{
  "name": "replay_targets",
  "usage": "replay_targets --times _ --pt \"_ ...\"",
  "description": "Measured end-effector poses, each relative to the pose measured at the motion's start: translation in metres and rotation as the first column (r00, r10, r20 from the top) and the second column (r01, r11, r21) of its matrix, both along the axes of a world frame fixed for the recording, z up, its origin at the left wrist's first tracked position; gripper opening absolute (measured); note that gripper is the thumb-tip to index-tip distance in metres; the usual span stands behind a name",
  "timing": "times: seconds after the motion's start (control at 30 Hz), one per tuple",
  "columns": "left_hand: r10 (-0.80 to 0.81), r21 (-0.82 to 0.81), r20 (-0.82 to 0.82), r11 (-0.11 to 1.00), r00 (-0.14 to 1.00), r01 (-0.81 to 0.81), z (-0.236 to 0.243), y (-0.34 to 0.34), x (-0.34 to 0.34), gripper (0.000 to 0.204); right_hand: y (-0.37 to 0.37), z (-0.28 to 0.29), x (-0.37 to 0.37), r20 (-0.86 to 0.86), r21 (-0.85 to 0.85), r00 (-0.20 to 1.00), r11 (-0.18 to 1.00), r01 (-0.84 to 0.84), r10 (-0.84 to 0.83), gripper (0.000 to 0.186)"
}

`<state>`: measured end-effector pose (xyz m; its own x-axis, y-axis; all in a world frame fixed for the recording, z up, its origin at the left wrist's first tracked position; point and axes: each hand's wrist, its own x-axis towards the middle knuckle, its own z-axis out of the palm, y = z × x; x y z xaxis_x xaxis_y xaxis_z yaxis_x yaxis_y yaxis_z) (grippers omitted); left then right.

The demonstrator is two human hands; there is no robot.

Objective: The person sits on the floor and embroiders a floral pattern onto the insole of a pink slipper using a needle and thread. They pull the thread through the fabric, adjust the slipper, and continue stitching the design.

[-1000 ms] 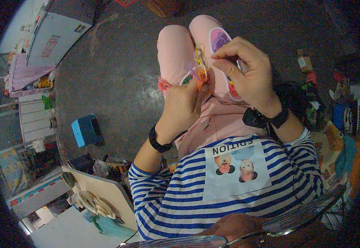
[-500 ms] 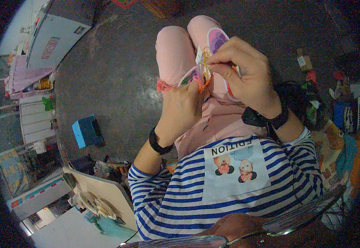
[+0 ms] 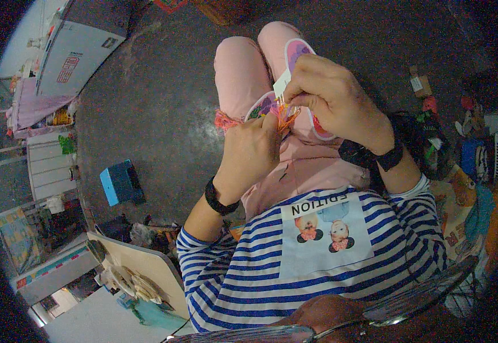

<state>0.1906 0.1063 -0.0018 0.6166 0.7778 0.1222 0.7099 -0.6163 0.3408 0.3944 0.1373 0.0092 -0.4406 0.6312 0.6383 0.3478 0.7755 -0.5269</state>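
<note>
My left hand [image 3: 249,147] is closed round a bundle of orange and pink threads [image 3: 284,118] above my lap. Beside it, the fingers of my right hand [image 3: 337,100] are pinched together at the loose yellow and orange strands. A small white card [image 3: 281,84] stands up by those fingertips; whether they grip it too I cannot tell. Under my right hand lies a long, white-edged insole shape with a purple patterned end [image 3: 299,51] and a red end. A similar multicoloured piece [image 3: 255,108] shows partly behind my left hand. More coral-red thread [image 3: 226,120] hangs by my left knuckles.
My pink-trousered legs [image 3: 240,68] support the work. A blue box [image 3: 118,183] stands on the dark floor to the left. At the near left is a pale board [image 3: 140,260] with things on it; bags and clutter [image 3: 432,131] lie at the right.
My right hand has come down, closer to the thread bundle, and the yellow strands no longer rise above its fingers. More of the white card shows. My left hand stays nearly still.
</note>
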Motion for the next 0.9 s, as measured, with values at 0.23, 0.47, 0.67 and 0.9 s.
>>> replay_targets --times 0.23,0.47,0.67,0.9 --pt "0.000 -0.007 -0.015 1.000 1.000 0.000 0.003 -0.001 -0.001 0.021 -0.003 0.002 0.000 -0.065 -0.159 0.997 0.987 0.032 -0.043 0.011" --pt "0.008 -0.052 -0.046 0.999 0.999 -0.010 0.003 -0.002 -0.003 0.029 -0.009 0.007 0.001 -0.037 -0.072 0.994 0.993 0.096 -0.098 0.010" --pt "0.004 -0.004 -0.061 1.000 0.998 -0.004 -0.003 -0.002 -0.004 0.033 -0.016 0.006 -0.004 0.073 0.026 0.990 0.992 0.122 -0.123 0.011" --pt "0.013 -0.017 -0.065 1.000 0.998 -0.015 -0.004 -0.004 -0.006 0.031 -0.017 0.002 -0.007 0.089 0.017 0.977 0.981 0.194 -0.195 0.009"
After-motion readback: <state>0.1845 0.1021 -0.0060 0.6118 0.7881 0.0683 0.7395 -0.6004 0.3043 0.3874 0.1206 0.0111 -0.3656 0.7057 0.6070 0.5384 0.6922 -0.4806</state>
